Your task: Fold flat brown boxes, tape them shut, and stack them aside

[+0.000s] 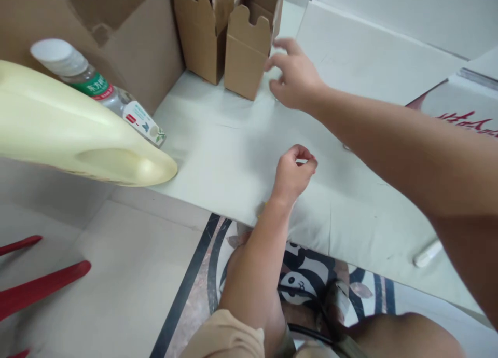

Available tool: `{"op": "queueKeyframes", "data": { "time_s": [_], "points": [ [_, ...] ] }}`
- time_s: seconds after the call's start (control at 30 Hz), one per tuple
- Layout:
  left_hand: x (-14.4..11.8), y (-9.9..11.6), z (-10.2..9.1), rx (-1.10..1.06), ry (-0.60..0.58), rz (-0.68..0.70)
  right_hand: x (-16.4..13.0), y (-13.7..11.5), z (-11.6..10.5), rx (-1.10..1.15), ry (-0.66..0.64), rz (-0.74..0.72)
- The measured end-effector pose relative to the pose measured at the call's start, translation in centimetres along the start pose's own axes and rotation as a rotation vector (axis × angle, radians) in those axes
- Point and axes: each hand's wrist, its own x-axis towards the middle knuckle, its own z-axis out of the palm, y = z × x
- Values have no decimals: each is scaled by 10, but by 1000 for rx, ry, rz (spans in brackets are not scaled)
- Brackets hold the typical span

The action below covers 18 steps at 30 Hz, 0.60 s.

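My left hand (292,174) is over the pale tabletop (218,155), thumb and forefinger curled into a small ring. Whatever those fingertips pinch, if anything, is too small to make out. My right hand (292,78) reaches in from the right with bent fingers spread apart. Its fingertips are close to the right edge of an open-topped cardboard box (247,59); I cannot tell whether they touch it. A second, similar cardboard box (200,36) stands against its left side. Both are upright with notched top flaps.
A clear bottle (112,101) with a white cap and a pale yellow curved object (85,129) occupy the left. Behind them is a large carton (128,41). A white object (426,253) lies at the right front. Red legs (46,289) stick out at lower left.
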Motion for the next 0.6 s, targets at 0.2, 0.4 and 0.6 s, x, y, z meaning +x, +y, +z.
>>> {"op": "queueKeyframes", "data": {
  "time_s": [0.2,0.4,0.6],
  "points": [
    [-2,5,-4,10,-25,-40,55,-35,-11,-185,-108,141],
    [0,3,-6,-11,309,170,24,-22,-11,-142,47,51],
    [-13,16,-21,132,788,449,-107,34,-15,173,447,41]
  ]
}}
